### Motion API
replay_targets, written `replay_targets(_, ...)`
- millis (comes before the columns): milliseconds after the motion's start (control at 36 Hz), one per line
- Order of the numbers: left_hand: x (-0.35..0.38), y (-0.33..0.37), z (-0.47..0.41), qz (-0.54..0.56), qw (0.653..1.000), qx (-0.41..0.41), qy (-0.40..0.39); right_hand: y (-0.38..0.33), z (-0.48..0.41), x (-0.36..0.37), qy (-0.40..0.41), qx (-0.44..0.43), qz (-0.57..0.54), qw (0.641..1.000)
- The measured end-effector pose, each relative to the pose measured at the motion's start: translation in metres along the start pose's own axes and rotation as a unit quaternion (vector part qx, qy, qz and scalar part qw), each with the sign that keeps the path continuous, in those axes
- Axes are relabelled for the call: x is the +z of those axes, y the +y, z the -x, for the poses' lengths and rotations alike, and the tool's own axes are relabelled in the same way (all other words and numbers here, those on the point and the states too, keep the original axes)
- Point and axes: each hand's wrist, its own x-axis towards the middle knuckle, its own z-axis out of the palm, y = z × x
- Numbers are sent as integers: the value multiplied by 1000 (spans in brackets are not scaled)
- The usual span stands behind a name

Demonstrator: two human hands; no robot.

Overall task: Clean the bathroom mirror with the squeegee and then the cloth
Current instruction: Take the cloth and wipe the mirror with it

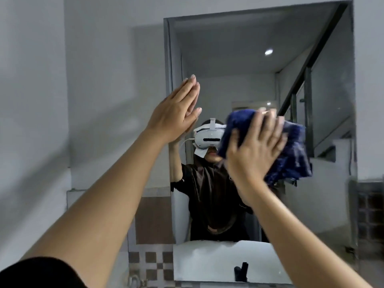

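The bathroom mirror [259, 69] fills the wall ahead in a grey frame. My right hand [254, 154] presses a dark blue cloth [291, 154] flat against the glass near its middle, fingers spread over it and blurred. My left hand [176, 115] is raised flat with fingers together, resting at the mirror's left edge, holding nothing. A small black object [242, 271] stands below the mirror on the basin; I cannot tell whether it is the squeegee.
A white basin [207, 260] sits under the mirror. Grey wall [93, 80] lies to the left, with checkered tiles [149, 265] low down. The mirror reflects a person in dark clothes wearing a headset, and a stair rail behind.
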Motion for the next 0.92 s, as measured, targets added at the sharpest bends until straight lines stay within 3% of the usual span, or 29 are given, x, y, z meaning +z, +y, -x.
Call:
replay_targets(56, 0, 1, 0, 16, 1000, -7, 7, -23, 31, 10, -39, -108, 3, 993)
replay_targets(111, 0, 3, 0, 28, 999, -13, 13, -30, 63, 17, -81, -250, 20, 965)
replay_targets(194, 5, 7, 2, 26, 999, -26, 21, -1, 85, 15, -144, -468, 67, 869)
replay_targets(222, 7, 9, 3, 27, 999, -34, 25, 17, 82, 10, -153, -507, 84, 844)
replay_targets(278, 12, 15, 8, 30, 997, -54, 35, 56, 66, -4, -151, -527, 107, 830)
replay_targets(361, 21, 23, 19, 29, 995, -77, 53, 111, 42, -28, -113, -431, 133, 885)
replay_targets(417, 28, 28, 25, 30, 994, -90, 59, 135, 40, -38, -88, -268, 120, 952)
replay_targets(472, 32, 34, 30, 33, 992, -103, 62, 140, 48, -38, -45, -61, 74, 994)
replay_targets(556, 35, 43, 36, 48, 989, -124, 57, 116, 67, -22, 28, 191, 4, 981)
replay_targets(639, 37, 50, 44, 47, 989, -133, 42, 63, 90, -6, 35, 243, -42, 968)
replay_targets(694, 35, 51, 49, 45, 991, -125, 31, 29, 113, 5, -5, 173, -40, 984)
replay_targets(778, 27, 45, 54, 36, 994, -99, 11, 0, 155, 15, -108, -98, 0, 989)
replay_targets(833, 24, 40, 55, 28, 996, -84, 10, 5, 175, 19, -156, -299, 26, 941)
replay_targets(917, 26, 40, 55, 24, 996, -82, 10, 41, 176, 16, -196, -495, 63, 844)
